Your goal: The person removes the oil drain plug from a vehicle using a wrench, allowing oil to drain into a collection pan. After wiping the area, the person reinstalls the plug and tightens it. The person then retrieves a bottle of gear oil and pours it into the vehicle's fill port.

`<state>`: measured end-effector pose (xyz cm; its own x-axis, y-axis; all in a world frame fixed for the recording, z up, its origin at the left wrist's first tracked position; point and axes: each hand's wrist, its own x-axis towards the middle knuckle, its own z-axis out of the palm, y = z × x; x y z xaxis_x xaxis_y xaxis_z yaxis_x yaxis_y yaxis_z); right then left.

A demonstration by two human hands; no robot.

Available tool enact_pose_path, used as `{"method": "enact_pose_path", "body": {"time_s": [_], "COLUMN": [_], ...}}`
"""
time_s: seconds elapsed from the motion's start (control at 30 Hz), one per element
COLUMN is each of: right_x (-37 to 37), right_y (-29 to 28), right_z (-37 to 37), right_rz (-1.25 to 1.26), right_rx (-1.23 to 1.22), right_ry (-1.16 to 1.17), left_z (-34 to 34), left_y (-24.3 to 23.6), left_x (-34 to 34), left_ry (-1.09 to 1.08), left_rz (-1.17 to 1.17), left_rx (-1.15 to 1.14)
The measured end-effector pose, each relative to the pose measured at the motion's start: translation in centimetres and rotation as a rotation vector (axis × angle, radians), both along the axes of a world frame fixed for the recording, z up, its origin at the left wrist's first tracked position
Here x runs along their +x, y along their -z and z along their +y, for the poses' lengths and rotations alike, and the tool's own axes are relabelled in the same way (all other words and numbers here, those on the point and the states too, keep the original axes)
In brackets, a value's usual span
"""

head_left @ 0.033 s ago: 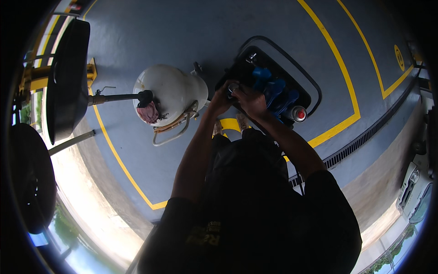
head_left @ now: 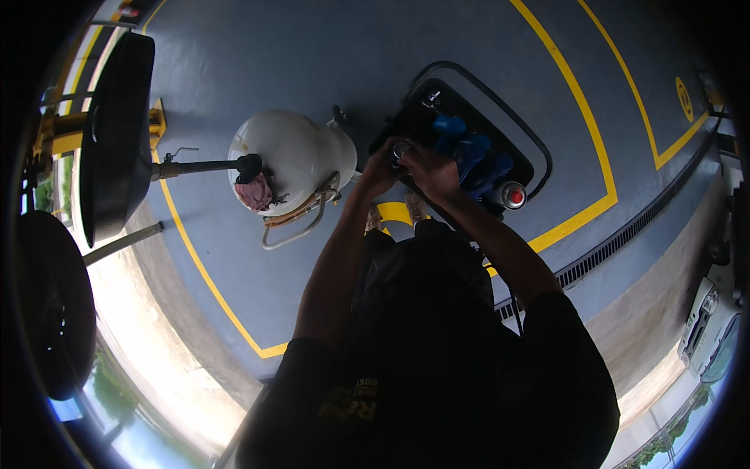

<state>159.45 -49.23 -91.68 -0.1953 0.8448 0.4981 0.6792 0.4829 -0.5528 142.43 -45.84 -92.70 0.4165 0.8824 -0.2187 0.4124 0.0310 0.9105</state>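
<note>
My left hand (head_left: pixel 377 173) and my right hand (head_left: pixel 431 173) meet at the near left edge of a black tray cart (head_left: pixel 461 92). Between the fingers of both is a small round metal piece (head_left: pixel 401 148), silvery like a socket; its lower part is hidden. Both hands are closed around it. Just right of my right hand lie several blue tools (head_left: pixel 471 152) in the tray, too dark to name exactly. At the tray's near right corner stands a spray can (head_left: pixel 512 195) with a red top. A small shiny metal tool (head_left: pixel 431 99) rests near the far left corner.
Left of the cart stands a pale rounded tank (head_left: pixel 289 141) with a tubular handle (head_left: pixel 297 227) and a pinkish rag (head_left: pixel 254 193) on it. A pipe with a lever valve (head_left: pixel 187 166) reaches toward it from a dark wheel-like shape (head_left: pixel 121 137). A floor drain grate (head_left: pixel 617 241) runs at right.
</note>
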Motion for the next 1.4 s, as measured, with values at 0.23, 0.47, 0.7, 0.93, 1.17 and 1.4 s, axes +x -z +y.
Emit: {"method": "enact_pose_path", "body": {"time_s": [0.23,0.47,0.7,0.93,1.17,1.4], "right_x": [2.4,-1.9,0.6,1.5,2.7,1.6], "right_y": [-4.4,-6.2,-6.2,-6.0,-8.1,-15.3], "right_z": [5.4,10.7,10.3,8.3,-3.1,-3.7], "right_rz": [0.047,-0.620,-0.019,0.105,-0.483,-0.029], "right_rx": [-0.472,-0.380,-0.778,-0.768,-0.493,-0.366], "right_ry": [-0.379,-0.704,-0.587,-0.344,-0.113,0.018], "left_z": [-0.1,0.5,-0.3,0.4,-1.8,-1.4], "left_y": [-0.9,0.8,0.9,0.1,-5.3,-16.6], "left_x": [-0.1,-1.8,-1.9,-1.0,-2.0,-3.9], "left_ry": [0.027,0.052,0.018,-0.025,0.019,0.024], "left_rz": [0.076,0.156,-0.042,0.090,-0.131,-0.044], "left_rx": [-0.027,-0.119,-0.004,0.071,0.062,0.209]}}
